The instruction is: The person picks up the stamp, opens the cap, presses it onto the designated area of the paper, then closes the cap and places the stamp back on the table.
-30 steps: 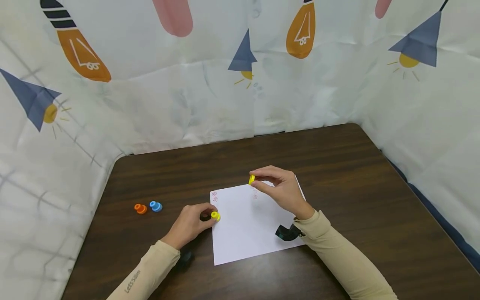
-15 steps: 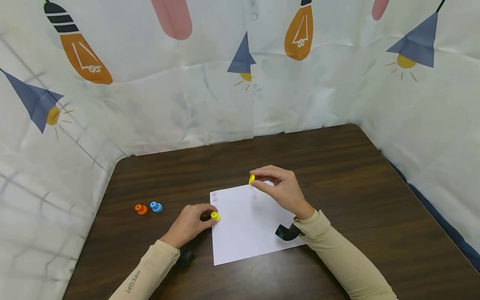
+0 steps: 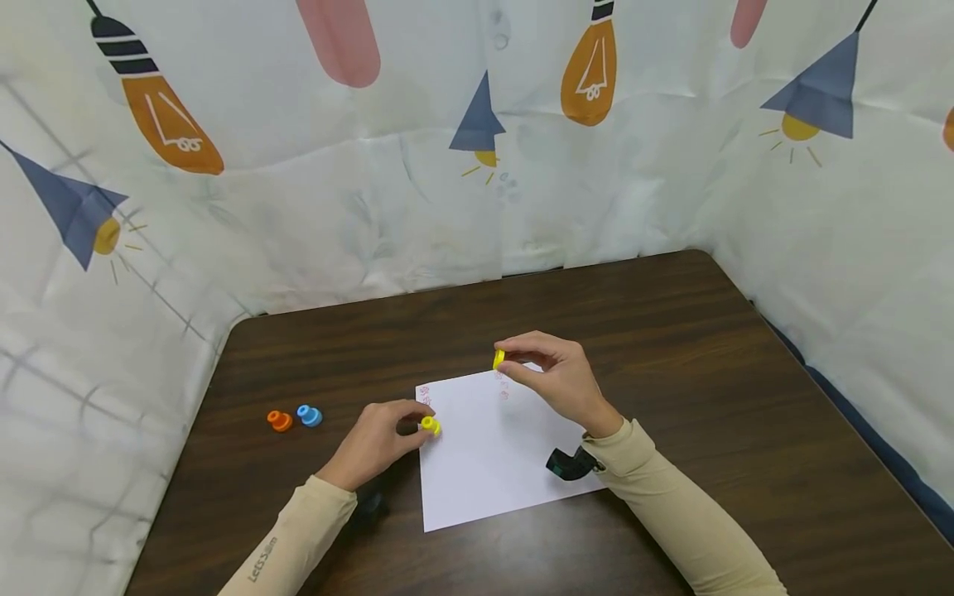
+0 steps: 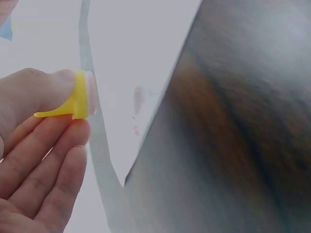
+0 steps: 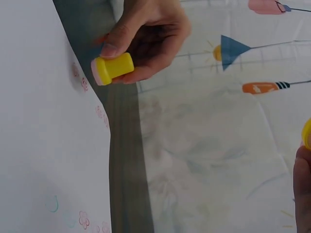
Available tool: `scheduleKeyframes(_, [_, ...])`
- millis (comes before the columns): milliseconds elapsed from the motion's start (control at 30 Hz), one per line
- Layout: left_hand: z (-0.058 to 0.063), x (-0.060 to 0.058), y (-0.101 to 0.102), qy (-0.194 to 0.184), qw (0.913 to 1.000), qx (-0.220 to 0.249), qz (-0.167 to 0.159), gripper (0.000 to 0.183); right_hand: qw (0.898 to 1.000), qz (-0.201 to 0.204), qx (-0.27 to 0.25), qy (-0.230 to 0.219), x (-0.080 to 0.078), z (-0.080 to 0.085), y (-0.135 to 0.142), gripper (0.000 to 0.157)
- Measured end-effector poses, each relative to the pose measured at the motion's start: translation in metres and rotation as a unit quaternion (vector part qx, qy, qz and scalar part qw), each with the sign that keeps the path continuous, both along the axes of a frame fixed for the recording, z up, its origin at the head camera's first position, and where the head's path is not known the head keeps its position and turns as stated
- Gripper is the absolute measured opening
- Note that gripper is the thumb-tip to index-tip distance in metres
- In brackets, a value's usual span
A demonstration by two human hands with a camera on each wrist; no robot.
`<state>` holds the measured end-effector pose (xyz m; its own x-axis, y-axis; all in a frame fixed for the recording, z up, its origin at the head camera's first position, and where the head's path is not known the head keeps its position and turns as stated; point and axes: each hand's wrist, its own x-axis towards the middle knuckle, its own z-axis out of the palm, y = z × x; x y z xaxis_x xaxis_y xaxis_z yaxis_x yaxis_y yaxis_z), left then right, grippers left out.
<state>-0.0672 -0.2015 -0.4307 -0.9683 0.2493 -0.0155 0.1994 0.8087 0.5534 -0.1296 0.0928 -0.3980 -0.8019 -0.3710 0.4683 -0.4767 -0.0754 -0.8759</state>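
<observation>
My left hand (image 3: 383, 443) pinches a small yellow stamp (image 3: 431, 425) between thumb and fingers, just over the left edge of a white sheet of paper (image 3: 484, 463). The left wrist view shows the stamp (image 4: 80, 94) with its pale pinkish face turned outward. My right hand (image 3: 557, 377) pinches a yellow round cap-like piece (image 3: 498, 359) above the paper's top edge. Only part of this piece (image 5: 306, 134) enters the right wrist view. Red flower prints (image 5: 84, 220) and a faint teal mark (image 5: 52, 204) show on the paper.
An orange stamp (image 3: 280, 421) and a blue stamp (image 3: 309, 415) stand on the dark wooden table (image 3: 335, 348), left of the left hand. A black wrist-camera mount (image 3: 571, 464) hangs from the right wrist over the paper. Patterned white fabric (image 3: 373, 215) surrounds the table.
The left hand has risen slightly and shifted a little to the right with the yellow stamp. The right hand stays nearly still, and the head view has tilted up slightly.
</observation>
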Motion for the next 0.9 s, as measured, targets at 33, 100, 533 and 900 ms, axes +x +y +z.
scheduleKeyframes(33, [0.001, -0.001, 0.000, 0.003, 1.0000, 0.008, 0.000, 0.029, 1.000, 0.000, 0.001, -0.001, 0.000, 0.000, 0.000, 0.033])
scheduleKeyframes(100, [0.002, -0.002, 0.002, 0.013, 0.9996, 0.023, 0.000, 0.029, 1.000, 0.001, 0.004, -0.003, 0.000, -0.001, 0.000, 0.033])
scheduleKeyframes(533, [0.009, -0.010, 0.017, 0.111, 0.9860, 0.124, 0.016, 0.031, 1.000, -0.005, 0.027, -0.005, -0.002, -0.007, 0.000, 0.033])
scheduleKeyframes(900, [0.013, -0.017, 0.025, 0.120, 0.9702, 0.209, 0.027, 0.027, 1.000, -0.004, 0.023, 0.003, -0.004, -0.006, -0.001, 0.032])
